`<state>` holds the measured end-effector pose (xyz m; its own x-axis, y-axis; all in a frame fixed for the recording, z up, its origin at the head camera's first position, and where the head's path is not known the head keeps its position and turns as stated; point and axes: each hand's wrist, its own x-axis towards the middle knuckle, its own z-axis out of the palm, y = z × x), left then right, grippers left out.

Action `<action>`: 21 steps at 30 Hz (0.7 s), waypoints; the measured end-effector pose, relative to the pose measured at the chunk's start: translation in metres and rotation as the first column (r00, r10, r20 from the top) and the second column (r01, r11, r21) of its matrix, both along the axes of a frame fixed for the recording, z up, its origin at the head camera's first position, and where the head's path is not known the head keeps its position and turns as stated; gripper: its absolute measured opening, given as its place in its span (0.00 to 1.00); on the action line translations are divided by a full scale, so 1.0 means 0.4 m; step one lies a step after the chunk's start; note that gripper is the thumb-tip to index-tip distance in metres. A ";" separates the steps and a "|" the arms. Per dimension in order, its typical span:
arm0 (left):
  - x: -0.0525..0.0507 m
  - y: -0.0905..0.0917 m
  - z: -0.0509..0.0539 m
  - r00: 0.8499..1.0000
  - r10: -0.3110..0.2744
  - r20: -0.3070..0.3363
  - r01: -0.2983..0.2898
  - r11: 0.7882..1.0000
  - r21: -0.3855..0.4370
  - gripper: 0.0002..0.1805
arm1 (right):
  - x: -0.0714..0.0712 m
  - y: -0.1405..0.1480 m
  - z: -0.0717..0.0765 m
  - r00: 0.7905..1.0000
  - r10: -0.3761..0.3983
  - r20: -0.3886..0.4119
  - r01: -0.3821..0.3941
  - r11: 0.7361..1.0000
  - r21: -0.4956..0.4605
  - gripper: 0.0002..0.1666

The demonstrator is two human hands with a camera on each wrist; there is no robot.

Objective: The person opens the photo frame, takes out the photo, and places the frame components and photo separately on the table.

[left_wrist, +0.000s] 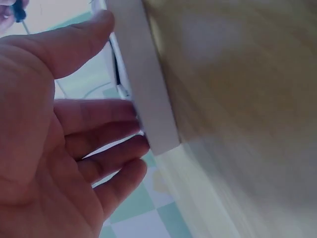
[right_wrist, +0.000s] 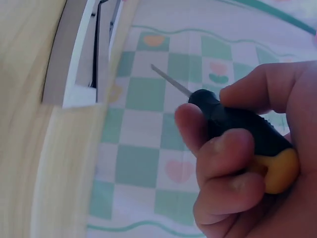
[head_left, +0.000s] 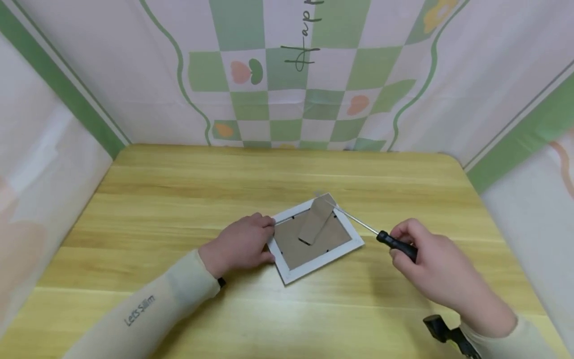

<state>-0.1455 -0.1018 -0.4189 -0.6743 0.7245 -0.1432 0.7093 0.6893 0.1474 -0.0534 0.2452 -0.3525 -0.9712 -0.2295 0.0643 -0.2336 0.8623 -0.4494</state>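
Observation:
A white picture frame (head_left: 314, 267) lies back side up on the table, its brown backing board (head_left: 287, 249) and stand leg (head_left: 316, 214) showing. Small dark tabs sit around the board's edge. My left hand (head_left: 244, 244) rests against the frame's left side; in the left wrist view its thumb and loosely bent fingers (left_wrist: 119, 153) touch the edge, with a gap between them. My right hand (head_left: 437, 267) grips a screwdriver (right_wrist: 247, 124) by its black and yellow handle. The screwdriver's metal tip points over the leg's top end, and in the right wrist view it appears apart from the frame.
The wooden table (head_left: 179, 199) runs back to a hanging cloth (head_left: 287, 107) with green and white checks. More cloth hangs at both sides. A black strap mount (head_left: 448, 336) sits at my right wrist.

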 end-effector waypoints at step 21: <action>-0.049 -0.002 -0.004 0.985 -0.126 0.114 0.123 0.992 0.032 0.29 | 0.035 -0.073 -0.010 0.988 0.149 0.025 -0.150 0.989 0.018 0.14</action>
<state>-0.1651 -0.1028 -0.4203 -0.5583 0.8062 -0.1958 0.7667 0.5915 0.2496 -0.0393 0.2161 -0.3564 -0.9270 -0.3734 0.0363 -0.3504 0.8272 -0.4392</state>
